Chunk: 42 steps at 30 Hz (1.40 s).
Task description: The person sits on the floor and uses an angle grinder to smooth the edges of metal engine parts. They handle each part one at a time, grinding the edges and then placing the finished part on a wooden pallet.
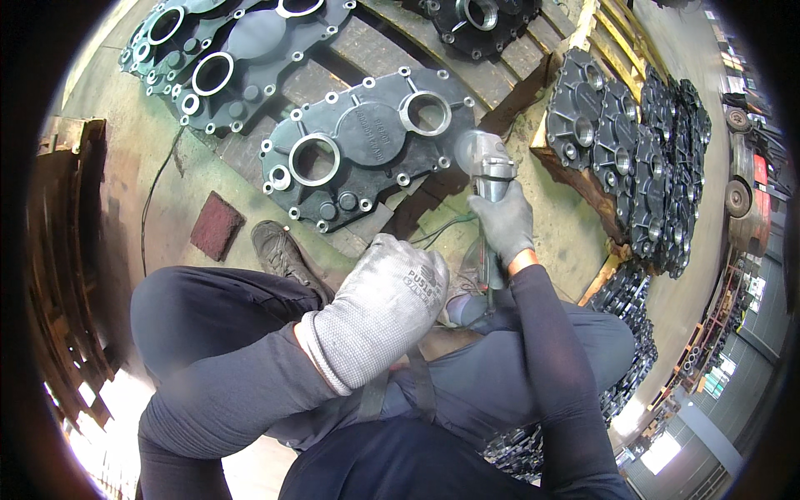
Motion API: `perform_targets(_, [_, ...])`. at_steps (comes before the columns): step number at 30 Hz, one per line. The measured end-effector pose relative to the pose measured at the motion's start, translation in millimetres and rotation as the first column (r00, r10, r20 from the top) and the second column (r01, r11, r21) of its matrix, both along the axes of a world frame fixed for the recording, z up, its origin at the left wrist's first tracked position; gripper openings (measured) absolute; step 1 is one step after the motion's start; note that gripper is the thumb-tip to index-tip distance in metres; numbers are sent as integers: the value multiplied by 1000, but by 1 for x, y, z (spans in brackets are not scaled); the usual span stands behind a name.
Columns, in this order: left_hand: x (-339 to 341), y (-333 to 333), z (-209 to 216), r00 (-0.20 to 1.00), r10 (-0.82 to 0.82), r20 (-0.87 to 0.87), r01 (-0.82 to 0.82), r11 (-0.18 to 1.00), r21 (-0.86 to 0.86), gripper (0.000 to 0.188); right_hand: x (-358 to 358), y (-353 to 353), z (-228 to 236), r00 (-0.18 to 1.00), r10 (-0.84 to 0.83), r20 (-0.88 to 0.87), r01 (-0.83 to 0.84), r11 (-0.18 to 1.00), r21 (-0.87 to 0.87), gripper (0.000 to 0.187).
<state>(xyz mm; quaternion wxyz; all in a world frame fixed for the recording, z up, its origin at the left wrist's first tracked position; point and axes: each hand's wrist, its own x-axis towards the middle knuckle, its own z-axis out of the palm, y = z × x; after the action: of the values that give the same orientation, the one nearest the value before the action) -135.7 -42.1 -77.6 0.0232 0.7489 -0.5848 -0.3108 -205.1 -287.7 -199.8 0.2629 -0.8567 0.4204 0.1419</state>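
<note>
My right hand point(507, 223), in a grey glove, is wrapped round the body of an angle grinder point(497, 169). The grinder's disc looks blurred and is at the right end of a dark cast metal cover point(375, 133); whether they touch I cannot tell. This cover lies flat, with two large ringed openings and small bolt holes along its rim. My left hand point(387, 292), also gloved, is a closed fist above my lap, nearer to me than the cover. Its fingers curl out of sight, so anything inside is hidden.
Wooden pallet boards point(333, 75) lie under the cover. More covers point(229, 62) lie at the far left, and stacked ones point(583, 125) stand at the right. A dark red pad point(217, 226) is on the floor by my shoe point(286, 257). A cable point(152, 196) runs along the floor.
</note>
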Motion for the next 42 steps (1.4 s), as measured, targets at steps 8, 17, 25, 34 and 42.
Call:
perform_targets(8, [-2,3,-2,1000,-3,31,4,999,-51,67,-15,-5,0,998,-59,27,59,998,19,68])
perform_targets(17, [2,0,1,1000,2,-7,-3,999,-38,63,6,0,12,1000,-1,-26,1,1000,6,67])
perform_targets(25, [0,-1,-1,1000,31,-5,-31,999,-41,65,8,-10,17,999,47,-8,-47,999,-18,70])
perform_targets(34, [-4,3,0,999,28,39,-24,994,-105,53,1,-13,17,999,38,10,-38,996,-75,68])
perform_targets(42, [-6,11,-3,993,2,118,13,991,-130,37,-44,-10,22,985,-70,157,67,997,25,62])
